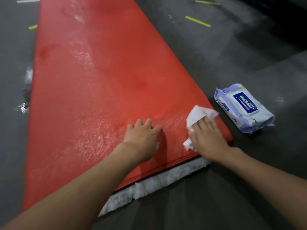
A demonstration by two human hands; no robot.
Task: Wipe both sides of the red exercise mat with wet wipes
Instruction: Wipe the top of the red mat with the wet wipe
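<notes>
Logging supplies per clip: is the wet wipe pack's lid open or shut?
Shut. The white flip lid lies flat on the wipe pack, with no wipe poking out.

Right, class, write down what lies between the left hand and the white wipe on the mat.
Only a bare, wet-streaked strip of the red mat lies between the left hand and the white wipe, seen in the head view.

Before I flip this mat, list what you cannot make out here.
Head view only.
Underside of the red mat: faces the floor.
Mat's far end: cut off by the top edge.
Part of the wet wipe: covered by the right hand.
Small print on the wipes pack: too small, blurred.
</notes>
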